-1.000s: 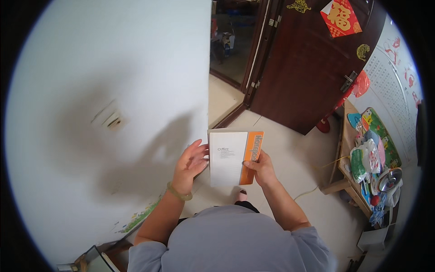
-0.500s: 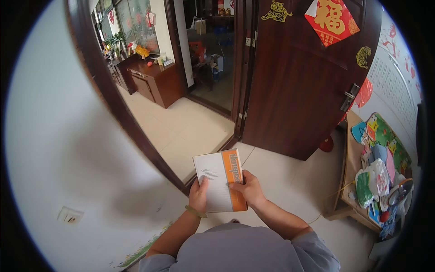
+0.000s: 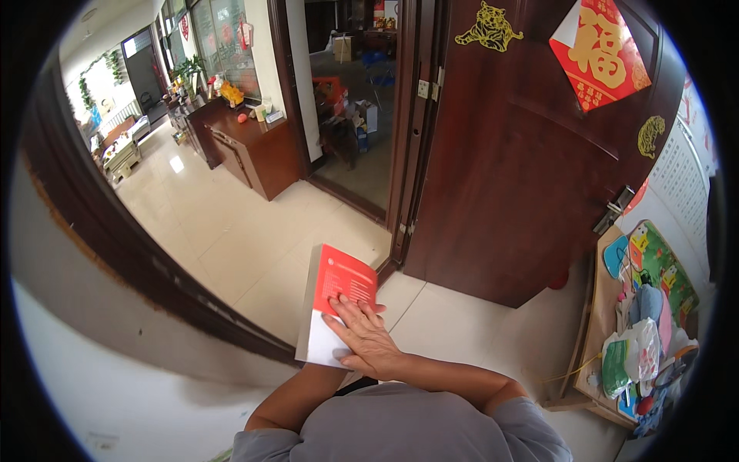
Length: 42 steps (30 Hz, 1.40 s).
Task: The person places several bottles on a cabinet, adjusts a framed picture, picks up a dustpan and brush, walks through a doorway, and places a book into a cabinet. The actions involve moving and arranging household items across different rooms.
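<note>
A thick book is in front of my body, its red and white cover facing up and its pale side edge turned to the left. My right hand lies flat across this cover with its fingers spread. Underneath, my left hand carries the book and is mostly hidden by it; the left forearm comes up from below. Whether the book is a single volume or several stacked together cannot be made out.
A dark doorframe rises at my left. To the right stands an open brown door with a red paper decoration. A wooden table with bags and cloths is at the far right. Beyond the doorway is a brown cabinet.
The upward face was white with an orange band and is now red and white. My right hand has moved from the book's right edge onto its cover. The view has shifted left.
</note>
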{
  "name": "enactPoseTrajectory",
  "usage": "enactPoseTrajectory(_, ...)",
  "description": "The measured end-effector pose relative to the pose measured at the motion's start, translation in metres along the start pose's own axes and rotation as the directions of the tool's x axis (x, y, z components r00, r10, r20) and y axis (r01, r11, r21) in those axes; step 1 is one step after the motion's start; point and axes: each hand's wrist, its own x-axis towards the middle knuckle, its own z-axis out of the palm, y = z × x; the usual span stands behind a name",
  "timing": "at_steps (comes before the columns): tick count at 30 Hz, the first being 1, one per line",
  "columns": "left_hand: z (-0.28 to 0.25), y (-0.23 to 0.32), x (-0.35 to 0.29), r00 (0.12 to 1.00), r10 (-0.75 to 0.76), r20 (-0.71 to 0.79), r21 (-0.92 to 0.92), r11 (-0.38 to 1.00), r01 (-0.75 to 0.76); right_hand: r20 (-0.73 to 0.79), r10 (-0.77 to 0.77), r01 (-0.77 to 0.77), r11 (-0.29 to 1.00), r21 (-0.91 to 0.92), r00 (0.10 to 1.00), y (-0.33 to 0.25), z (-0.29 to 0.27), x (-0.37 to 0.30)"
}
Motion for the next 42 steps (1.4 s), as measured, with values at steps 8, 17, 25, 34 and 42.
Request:
enactPoseTrajectory(8,0.027,0.084,0.107,0.898,-0.287,0.334,0.019,0.954,0.298,-0.002,-0.071,0.067,0.954,-0.291,0.997,0.101,-0.047,0.103)
enactPoseTrajectory(17,0.042,0.162,0.196,0.757,-0.343,0.556,0.01,0.913,0.407,-0.305,-0.102,0.007,0.954,-0.299,0.947,0.238,-0.1,0.205)
enactPoseTrajectory(25,0.057,0.218,0.257,0.939,-0.18,0.295,-0.057,0.977,0.205,-0.484,0.297,-0.27,0.955,0.125,0.823,0.387,-0.124,0.272)
enactPoseTrajectory(34,0.082,0.271,0.337,0.977,0.191,0.096,-0.03,0.981,-0.189,-0.267,-0.52,0.513,0.853,-0.1,0.812,0.347,-0.134,0.335)
enactPoseTrajectory(42,0.061,0.318,0.391,0.981,0.081,0.177,-0.014,0.997,-0.079,0.028,-0.598,0.598,0.797,-0.084,0.801,0.389,-0.14,0.404)
